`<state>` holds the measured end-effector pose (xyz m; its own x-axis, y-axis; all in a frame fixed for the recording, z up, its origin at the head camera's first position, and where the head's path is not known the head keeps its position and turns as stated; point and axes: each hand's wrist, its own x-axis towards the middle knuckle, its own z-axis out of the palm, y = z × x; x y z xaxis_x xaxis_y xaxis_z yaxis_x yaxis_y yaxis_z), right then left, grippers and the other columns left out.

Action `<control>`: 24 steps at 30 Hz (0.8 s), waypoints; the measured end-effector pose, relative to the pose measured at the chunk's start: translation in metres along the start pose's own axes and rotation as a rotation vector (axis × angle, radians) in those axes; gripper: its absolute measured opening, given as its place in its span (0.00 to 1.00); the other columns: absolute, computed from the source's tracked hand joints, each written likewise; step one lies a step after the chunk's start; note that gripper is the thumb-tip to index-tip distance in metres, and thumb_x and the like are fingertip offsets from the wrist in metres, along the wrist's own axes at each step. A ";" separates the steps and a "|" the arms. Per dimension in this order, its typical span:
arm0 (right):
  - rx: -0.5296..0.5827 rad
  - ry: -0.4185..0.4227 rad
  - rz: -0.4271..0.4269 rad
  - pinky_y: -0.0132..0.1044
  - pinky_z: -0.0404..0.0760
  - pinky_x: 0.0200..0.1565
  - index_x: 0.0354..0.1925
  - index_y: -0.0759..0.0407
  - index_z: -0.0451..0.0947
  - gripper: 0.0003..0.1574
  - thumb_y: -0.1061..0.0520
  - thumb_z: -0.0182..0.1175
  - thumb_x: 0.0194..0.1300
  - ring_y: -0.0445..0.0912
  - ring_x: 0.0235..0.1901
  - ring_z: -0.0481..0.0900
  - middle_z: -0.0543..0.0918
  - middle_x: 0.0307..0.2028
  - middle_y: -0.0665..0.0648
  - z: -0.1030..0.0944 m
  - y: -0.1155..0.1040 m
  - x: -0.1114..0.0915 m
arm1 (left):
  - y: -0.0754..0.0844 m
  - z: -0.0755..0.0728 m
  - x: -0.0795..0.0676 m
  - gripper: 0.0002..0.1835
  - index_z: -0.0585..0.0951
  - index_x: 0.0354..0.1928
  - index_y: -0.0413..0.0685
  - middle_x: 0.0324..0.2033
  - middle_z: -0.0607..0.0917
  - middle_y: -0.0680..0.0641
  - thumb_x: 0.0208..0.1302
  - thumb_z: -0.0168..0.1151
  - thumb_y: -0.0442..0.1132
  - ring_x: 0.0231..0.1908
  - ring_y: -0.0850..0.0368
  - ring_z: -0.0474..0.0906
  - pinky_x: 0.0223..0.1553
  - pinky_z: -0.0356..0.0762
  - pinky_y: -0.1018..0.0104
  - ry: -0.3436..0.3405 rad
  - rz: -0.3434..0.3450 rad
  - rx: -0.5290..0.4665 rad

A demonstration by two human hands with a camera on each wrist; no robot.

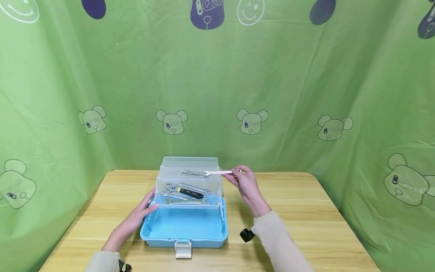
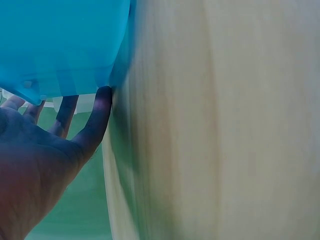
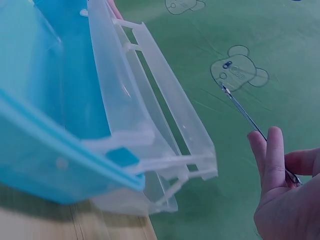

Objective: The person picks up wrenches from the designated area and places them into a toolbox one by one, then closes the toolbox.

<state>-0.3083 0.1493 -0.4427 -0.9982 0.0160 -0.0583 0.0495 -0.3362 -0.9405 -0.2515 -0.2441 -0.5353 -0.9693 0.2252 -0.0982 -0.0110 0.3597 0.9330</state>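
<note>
A light-blue toolbox [image 1: 146, 241] stands unfolded on the table, its clear stepped trays [image 1: 190, 160] raised at the back. My right hand [image 1: 246, 183] pinches a combination wrench [image 1: 217, 172] between thumb and fingers, level above the upper tray's right side; the right wrist view shows the wrench [image 3: 245, 115] apart from the trays. The lower tray holds several wrenches [image 1: 200, 189] and a black-handled adjustable wrench [image 1: 192, 193]; small wrenches [image 1: 193, 173] lie in the upper one. With spread, fairly straight fingers my left hand [image 1: 137, 215] touches the toolbox's left side.
The toolbox's blue bottom [image 1: 188, 223] shows in front of the trays. A white latch [image 1: 183, 249] hangs down at its front. Bare wooden table [image 1: 289, 204] extends to the right, and a green printed curtain [image 1: 204, 75] surrounds the table's back and sides.
</note>
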 end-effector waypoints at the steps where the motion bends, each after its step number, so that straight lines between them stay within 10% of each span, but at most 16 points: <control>1: -0.005 -0.003 0.005 0.32 0.86 0.53 0.58 0.72 0.63 0.15 0.66 0.49 0.79 0.45 0.39 0.92 0.82 0.48 0.72 0.004 0.001 0.001 | 0.000 0.000 0.000 0.42 0.41 0.84 0.70 0.84 0.40 0.41 0.79 0.51 0.58 0.81 0.31 0.31 0.73 0.30 0.23 0.001 0.002 -0.002; 24: -0.222 -0.108 0.006 0.30 0.88 0.46 0.63 0.74 0.69 0.21 0.67 0.56 0.75 0.43 0.36 0.90 0.85 0.48 0.74 0.053 0.029 0.017 | -0.003 0.000 0.003 0.43 0.41 0.84 0.67 0.84 0.39 0.42 0.78 0.52 0.58 0.81 0.31 0.32 0.74 0.30 0.24 0.008 -0.001 -0.001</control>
<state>-0.3259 0.0904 -0.4531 -0.9951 -0.0905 -0.0395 0.0503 -0.1206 -0.9914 -0.2541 -0.2446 -0.5385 -0.9712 0.2176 -0.0967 -0.0124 0.3593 0.9331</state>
